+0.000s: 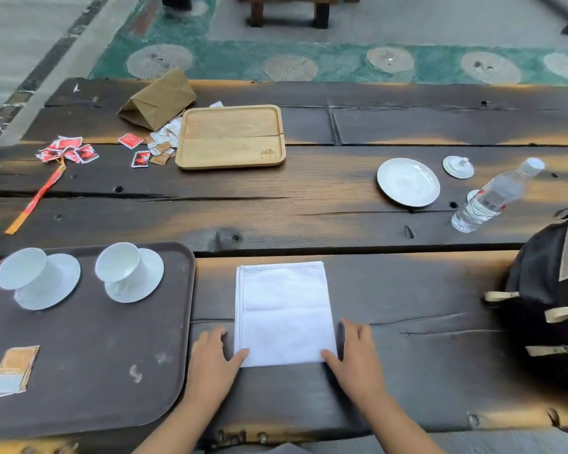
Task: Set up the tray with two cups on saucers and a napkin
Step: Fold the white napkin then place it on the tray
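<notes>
A dark brown tray (89,371) lies at the near left of the wooden table. Two white cups, the left cup (22,268) and the right cup (118,262), stand on it, each on a white saucer (59,283) (145,276). A small tan packet (14,368) lies on the tray's near left. A folded white napkin (282,309) lies flat on the table, right of the tray. My left hand (212,352) rests at the napkin's near left corner, thumb touching it. My right hand (354,350) rests at its near right corner, thumb on the edge.
A light wooden tray (230,136) sits farther back with a brown paper bag (159,99) and scattered red and white sachets (69,149) to its left. A spare saucer (407,181), a small lid (458,167), a water bottle (492,198) and a black bag (551,296) are at the right.
</notes>
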